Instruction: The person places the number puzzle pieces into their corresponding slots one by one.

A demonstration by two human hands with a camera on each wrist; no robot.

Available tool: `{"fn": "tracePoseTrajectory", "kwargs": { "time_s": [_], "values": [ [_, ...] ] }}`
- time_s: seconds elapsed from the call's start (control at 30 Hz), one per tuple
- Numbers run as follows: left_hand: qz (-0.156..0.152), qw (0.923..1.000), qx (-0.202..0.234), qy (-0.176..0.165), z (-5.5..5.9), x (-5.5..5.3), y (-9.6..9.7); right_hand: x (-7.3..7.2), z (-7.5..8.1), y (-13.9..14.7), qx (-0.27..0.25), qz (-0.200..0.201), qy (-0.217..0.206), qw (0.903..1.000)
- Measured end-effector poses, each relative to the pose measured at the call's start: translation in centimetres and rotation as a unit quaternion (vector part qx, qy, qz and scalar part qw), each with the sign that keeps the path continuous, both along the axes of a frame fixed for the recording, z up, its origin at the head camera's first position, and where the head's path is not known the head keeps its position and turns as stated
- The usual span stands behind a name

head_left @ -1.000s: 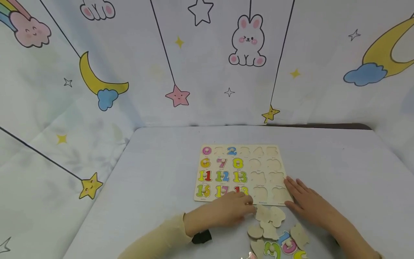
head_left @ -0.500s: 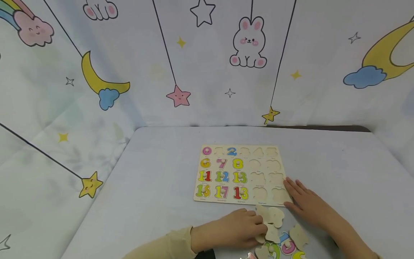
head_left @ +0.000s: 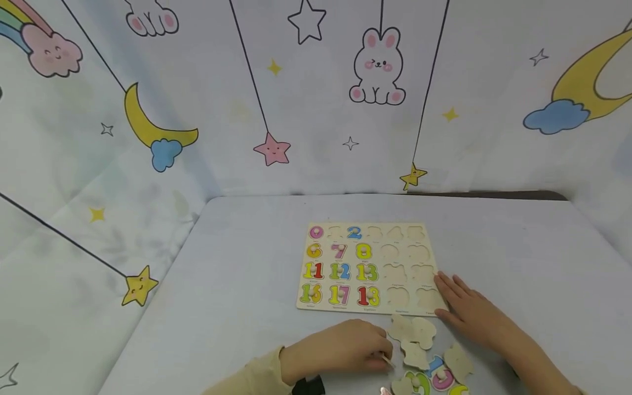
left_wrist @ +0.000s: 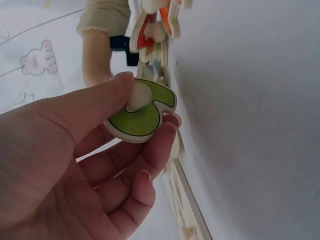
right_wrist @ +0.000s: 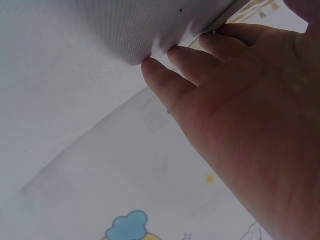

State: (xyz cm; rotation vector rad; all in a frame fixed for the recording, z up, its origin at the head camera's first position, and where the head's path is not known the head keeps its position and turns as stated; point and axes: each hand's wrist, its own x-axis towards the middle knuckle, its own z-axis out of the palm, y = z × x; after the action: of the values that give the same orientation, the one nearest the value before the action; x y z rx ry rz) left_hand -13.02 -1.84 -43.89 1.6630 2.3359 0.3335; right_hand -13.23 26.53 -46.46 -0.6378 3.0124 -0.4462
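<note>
Between thumb and fingers my left hand point(head_left: 340, 348) pinches a green number puzzle piece point(left_wrist: 132, 122) with a round wooden knob, just in front of the board. In the head view only a thin edge of this piece shows. The wooden number board point(head_left: 405, 263) lies flat; its left columns hold coloured numbers such as the 18 point(head_left: 368, 296), while its right side shows bare recesses. My right hand point(head_left: 471, 307) rests with extended fingers at the board's right edge, fingertips point(right_wrist: 150, 67) low by the tabletop in the right wrist view.
Loose pieces lie in front of the board: several face down, like the plain wooden piece point(head_left: 415, 355), and some face up, including a green piece point(head_left: 422, 381) and a pink and blue one point(head_left: 441, 378). A black object point(head_left: 308, 385) sits under my left wrist. A printed curtain point(head_left: 316, 109) stands behind the table.
My left hand has moved from the board's lower edge down to the loose pieces, picked one up from their left side and drawn slightly left. My right hand has stayed in place.
</note>
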Motion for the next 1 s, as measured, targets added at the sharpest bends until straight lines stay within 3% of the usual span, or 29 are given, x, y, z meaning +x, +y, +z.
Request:
{"fn": "tracePoseTrajectory", "kwargs": {
  "time_s": [0.17, 0.3, 0.5, 0.6, 0.7, 0.8, 1.0],
  "values": [
    [0.043, 0.9930, 0.057, -0.094, 1.3, -1.9, -0.5, 0.1, 0.1, 0.0, -0.002, -0.004, 0.004, 1.0000],
    [0.082, 0.9844, 0.115, -0.105, 2.2, -4.2, -0.4, 0.2, 0.1, 0.1, -0.002, -0.001, 0.011, 0.9999],
    [0.157, 0.9610, 0.169, -0.153, 3.2, -9.1, 0.9, 0.2, 0.3, 0.2, 0.000, -0.002, 0.005, 1.0000],
    [0.188, 0.9542, 0.177, -0.151, 3.5, -11.8, 2.2, 0.2, 0.4, 0.3, -0.001, -0.005, 0.002, 1.0000],
    [0.207, 0.9543, 0.166, -0.138, 3.0, -14.2, 3.4, 0.1, 0.3, 0.3, -0.005, -0.003, 0.004, 1.0000],
    [0.217, 0.9577, 0.134, -0.133, 1.9, -15.9, 4.2, 0.1, 0.1, 0.3, -0.012, 0.000, 0.009, 0.9999],
    [0.235, 0.9625, 0.073, -0.114, -0.1, -17.4, 5.0, 0.1, -0.2, 0.1, -0.009, 0.000, 0.008, 0.9999]
  ]
}}
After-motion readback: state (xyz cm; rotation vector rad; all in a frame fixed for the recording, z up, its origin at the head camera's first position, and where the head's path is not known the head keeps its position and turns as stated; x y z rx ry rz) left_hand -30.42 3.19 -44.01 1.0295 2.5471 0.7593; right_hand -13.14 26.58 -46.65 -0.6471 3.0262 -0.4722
